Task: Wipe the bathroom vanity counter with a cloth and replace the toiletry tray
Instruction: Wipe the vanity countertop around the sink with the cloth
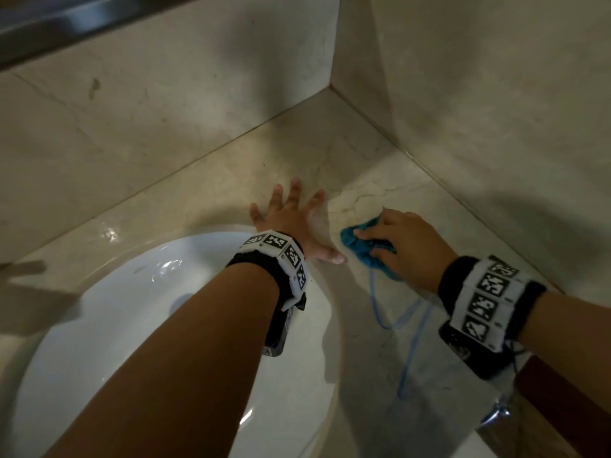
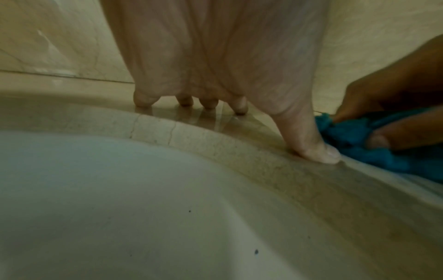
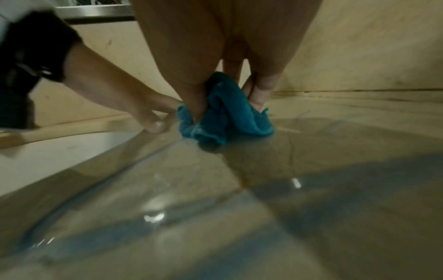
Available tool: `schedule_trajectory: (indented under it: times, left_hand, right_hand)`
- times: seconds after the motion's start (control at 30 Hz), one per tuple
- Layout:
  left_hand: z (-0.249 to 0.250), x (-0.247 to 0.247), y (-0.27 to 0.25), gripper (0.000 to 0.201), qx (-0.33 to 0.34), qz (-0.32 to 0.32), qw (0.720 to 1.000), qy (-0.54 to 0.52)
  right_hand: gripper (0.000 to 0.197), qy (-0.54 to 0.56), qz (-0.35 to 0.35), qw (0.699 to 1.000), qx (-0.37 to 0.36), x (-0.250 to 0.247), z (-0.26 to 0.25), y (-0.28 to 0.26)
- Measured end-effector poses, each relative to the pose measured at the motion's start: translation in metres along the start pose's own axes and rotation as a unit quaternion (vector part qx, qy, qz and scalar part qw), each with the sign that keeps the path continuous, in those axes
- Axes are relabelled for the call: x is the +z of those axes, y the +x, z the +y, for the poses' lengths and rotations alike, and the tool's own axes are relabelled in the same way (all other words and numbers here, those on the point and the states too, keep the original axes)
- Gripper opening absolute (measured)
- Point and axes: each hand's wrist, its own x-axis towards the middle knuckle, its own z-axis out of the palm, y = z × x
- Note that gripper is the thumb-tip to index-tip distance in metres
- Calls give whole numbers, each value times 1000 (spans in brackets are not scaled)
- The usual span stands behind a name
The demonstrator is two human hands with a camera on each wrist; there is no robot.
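Note:
My right hand grips a bunched teal cloth and presses it onto the beige marble counter near the corner. In the right wrist view the cloth bulges out between my curled fingers. My left hand lies flat on the counter just left of the cloth, fingers spread, its thumb almost touching the cloth. No toiletry tray is in sight.
A white oval sink is set into the counter under my left forearm. Marble walls close the corner behind and to the right. A thin blue cord trails over the counter near the front edge. A dark wooden edge shows at lower right.

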Motion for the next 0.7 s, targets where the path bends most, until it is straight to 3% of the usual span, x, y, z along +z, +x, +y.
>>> schedule_trajectory:
  times: [0.07,0.23,0.3,0.37,0.47,0.53,0.6,0.7]
  left_hand:
    - [0,0,1,125,-3,-4,1000,2]
    - [0,-2,-2,124,-3,-3,1000,19]
    - [1,-4,-3,123,-3,4,1000,25]
    - [4,-3,-6,121,-2,9,1000,24]
    - [11,5,-19,105,26,15,999,34]
    - [11,10,-28,101,56,8,997,46]
    - [9,11,-33,112,69,-17,996,52]
    - [8,13,-32,126,62,-32,996,48]
  right_hand:
    - [37,-3,-4,1000,-6,-6,8,8]
    - [33,33,147,980,132,-21,30,60]
    - [34,23,141,981,132,-12,19,53]
    - [36,24,108,991,77,1,2,24]
    - [38,-4,10,1000,7,16,-11,-28]
    - [39,-16,-32,999,0,13,-8,-37]
    - [39,-12,-15,1000,7,3,0,-19]
    - [36,6,82,993,83,-6,13,25]
